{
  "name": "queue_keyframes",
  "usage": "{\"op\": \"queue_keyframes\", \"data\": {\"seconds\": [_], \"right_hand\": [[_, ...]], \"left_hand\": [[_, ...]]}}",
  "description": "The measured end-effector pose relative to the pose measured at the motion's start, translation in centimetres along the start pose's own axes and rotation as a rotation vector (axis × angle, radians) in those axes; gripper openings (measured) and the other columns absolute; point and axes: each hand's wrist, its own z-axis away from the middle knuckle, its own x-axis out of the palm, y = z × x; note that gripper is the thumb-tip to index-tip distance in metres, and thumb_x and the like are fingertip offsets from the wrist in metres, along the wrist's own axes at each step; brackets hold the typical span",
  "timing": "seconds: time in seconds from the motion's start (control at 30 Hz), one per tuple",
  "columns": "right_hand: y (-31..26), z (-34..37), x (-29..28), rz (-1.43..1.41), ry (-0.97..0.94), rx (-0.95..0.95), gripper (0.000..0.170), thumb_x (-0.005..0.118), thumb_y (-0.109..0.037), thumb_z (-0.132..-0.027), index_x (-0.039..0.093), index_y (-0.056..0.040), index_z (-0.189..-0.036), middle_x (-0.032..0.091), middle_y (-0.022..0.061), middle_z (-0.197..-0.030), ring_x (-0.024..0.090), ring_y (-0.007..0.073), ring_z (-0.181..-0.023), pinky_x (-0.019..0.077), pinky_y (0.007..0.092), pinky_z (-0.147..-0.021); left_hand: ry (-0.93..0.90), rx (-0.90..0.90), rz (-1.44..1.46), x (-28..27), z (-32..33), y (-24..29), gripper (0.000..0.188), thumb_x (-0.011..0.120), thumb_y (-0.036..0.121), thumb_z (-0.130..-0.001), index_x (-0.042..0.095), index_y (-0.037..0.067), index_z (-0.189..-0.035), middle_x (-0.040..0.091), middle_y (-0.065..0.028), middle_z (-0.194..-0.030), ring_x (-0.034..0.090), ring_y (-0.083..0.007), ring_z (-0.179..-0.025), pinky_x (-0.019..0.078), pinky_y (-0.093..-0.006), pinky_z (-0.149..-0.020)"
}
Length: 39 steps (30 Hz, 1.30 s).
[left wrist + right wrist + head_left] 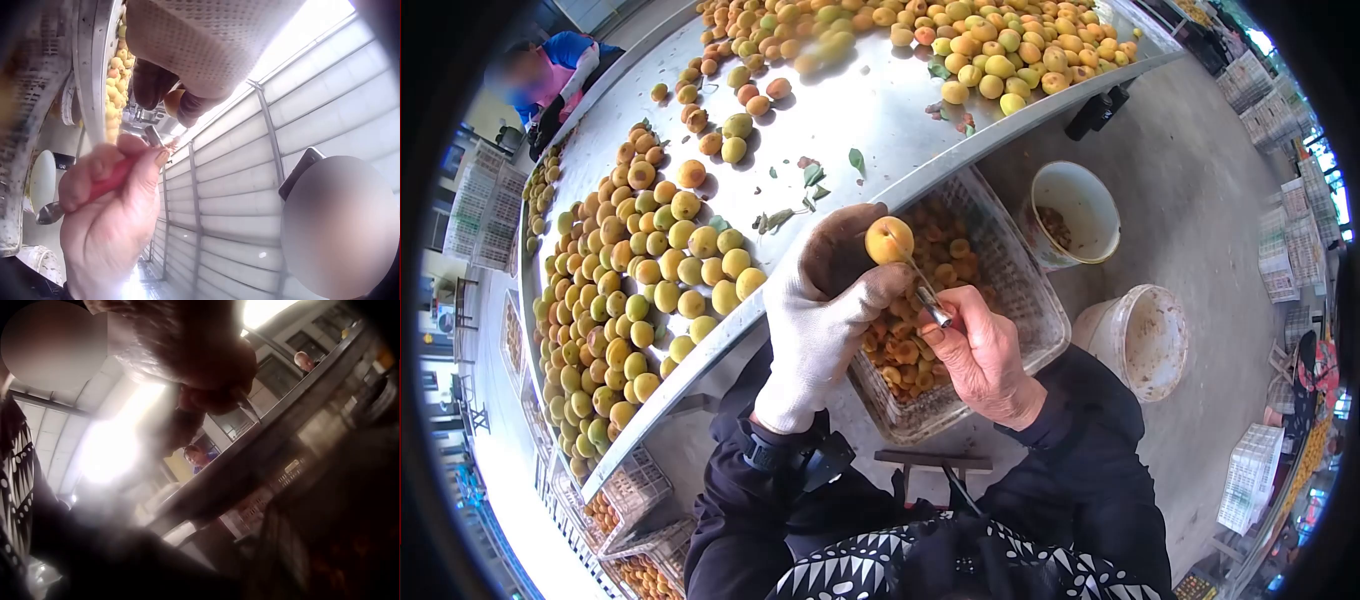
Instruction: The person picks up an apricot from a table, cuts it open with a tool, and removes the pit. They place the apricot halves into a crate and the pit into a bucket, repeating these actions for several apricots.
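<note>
My left hand [820,310], in a white glove with a dirt-darkened thumb and fingers, holds a yellow-orange apricot [889,240] between thumb and forefinger. In the left wrist view, part of that apricot [174,103] shows among the gloved fingers. My bare right hand [983,355] grips a small hand tool [935,307]. The left wrist view shows the tool's red handle [112,177], with a short metal tube at one end and a pointed metal tip at the other. The tool's thin metal end points at the apricot's lower side. Below both hands stands a crate [1055,325] of cut apricots.
A metal table [800,140] heaped with whole apricots [615,330] lies ahead and to the left, with loose leaves near its edge. Two white buckets [1090,215] [1157,340] stand on the floor at right. Another person [565,75] is at the table's far left.
</note>
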Motion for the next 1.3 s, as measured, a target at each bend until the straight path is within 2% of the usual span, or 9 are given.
{"op": "queue_keyframes", "data": {"seconds": [0.2,0.47,0.63,0.9,0.93,0.97,1.03,1.17,1.3], "right_hand": [[0.2,0.2,0.0,-0.010,-0.025,0.030,0.021,0.064,-0.017,-0.096,0.052,-0.0014,-0.103,0.052,0.0068,-0.070,0.054,0.0169,-0.057,0.0445,0.0273,-0.054],[1.4,0.2,0.2,-0.005,-0.096,0.025,0.017,0.059,-0.013,-0.097,0.047,-0.0017,-0.101,0.058,0.0158,-0.073,0.062,0.0359,-0.062,0.0459,0.0348,-0.053],[2.0,0.2,0.4,-0.001,-0.098,0.034,0.018,0.060,-0.011,-0.095,0.046,-0.0009,-0.100,0.058,0.0174,-0.073,0.062,0.0385,-0.063,0.0456,0.0374,-0.052],[2.2,0.2,0.6,0.140,-0.026,0.035,0.015,0.060,-0.003,-0.090,0.049,0.0000,-0.099,0.058,0.0238,-0.077,0.061,0.0451,-0.069,0.0458,0.0467,-0.056],[2.1,0.2,0.3,0.246,-0.040,0.034,0.018,0.060,-0.004,-0.089,0.051,0.0017,-0.103,0.060,0.0248,-0.080,0.061,0.0452,-0.071,0.0469,0.0480,-0.058],[2.5,0.2,0.2,0.296,-0.047,-0.028,0.020,0.058,-0.004,-0.091,0.052,0.0033,-0.109,0.063,0.0251,-0.086,0.063,0.0455,-0.077,0.0492,0.0465,-0.063],[1.9,-0.1,0.4,0.113,-0.048,0.108,0.023,0.050,-0.008,-0.096,0.053,0.0038,-0.115,0.064,0.0266,-0.093,0.065,0.0423,-0.088,0.0504,0.0402,-0.073],[1.7,-0.6,0.2,0.152,-0.107,0.142,0.027,0.046,-0.023,-0.102,0.050,0.0037,-0.104,0.061,0.0269,-0.084,0.058,0.0493,-0.081,0.0440,0.0441,-0.066],[2.2,-0.4,0.5,0.178,-0.090,0.107,0.029,0.046,-0.024,-0.101,0.050,0.0050,-0.103,0.060,0.0270,-0.083,0.058,0.0492,-0.081,0.0431,0.0448,-0.067]], "left_hand": [[0.060,-0.018,0.017,0.4,0.2,0.3,0.053,0.084,0.013,-0.076,0.059,-0.002,-0.121,0.065,-0.0068,-0.109,0.062,-0.0132,-0.099,0.0497,-0.0277,-0.089],[0.051,0.061,-0.064,0.4,0.6,-0.7,0.049,0.078,0.005,-0.081,0.056,-0.004,-0.124,0.065,-0.0097,-0.110,0.063,-0.0120,-0.096,0.0522,-0.0256,-0.085],[0.065,0.085,-0.147,0.3,0.6,-1.0,0.044,0.076,0.006,-0.082,0.057,-0.004,-0.121,0.065,-0.0091,-0.109,0.063,-0.0116,-0.093,0.0520,-0.0254,-0.084],[-0.053,-0.117,0.015,0.0,-0.6,-1.1,0.030,0.070,0.017,-0.087,0.062,-0.004,-0.107,0.066,-0.0091,-0.096,0.062,-0.0136,-0.084,0.0508,-0.0270,-0.076],[-0.077,-0.105,-0.255,-0.3,-1.1,-0.5,0.030,0.069,0.019,-0.085,0.064,-0.005,-0.102,0.066,-0.0116,-0.094,0.062,-0.0170,-0.085,0.0505,-0.0307,-0.076],[-0.100,-0.232,-0.175,-0.4,-1.4,-0.6,0.028,0.066,0.015,-0.084,0.064,-0.004,-0.105,0.065,-0.0084,-0.097,0.061,-0.0141,-0.083,0.0507,-0.0283,-0.075],[-0.112,0.021,-0.259,-0.8,-1.6,-1.8,0.028,0.067,0.018,-0.087,0.062,-0.002,-0.105,0.062,-0.0050,-0.097,0.057,-0.0131,-0.090,0.0486,-0.0294,-0.080],[-0.089,-0.021,0.110,0.4,-2.1,-4.4,0.029,0.069,0.012,-0.087,0.055,0.000,-0.109,0.058,-0.0013,-0.096,0.052,-0.0094,-0.091,0.0472,-0.0262,-0.081],[-0.106,0.008,0.075,-0.3,-1.9,-4.2,0.032,0.070,0.024,-0.091,0.056,0.000,-0.106,0.058,0.0001,-0.092,0.052,-0.0075,-0.085,0.0475,-0.0246,-0.078]]}}
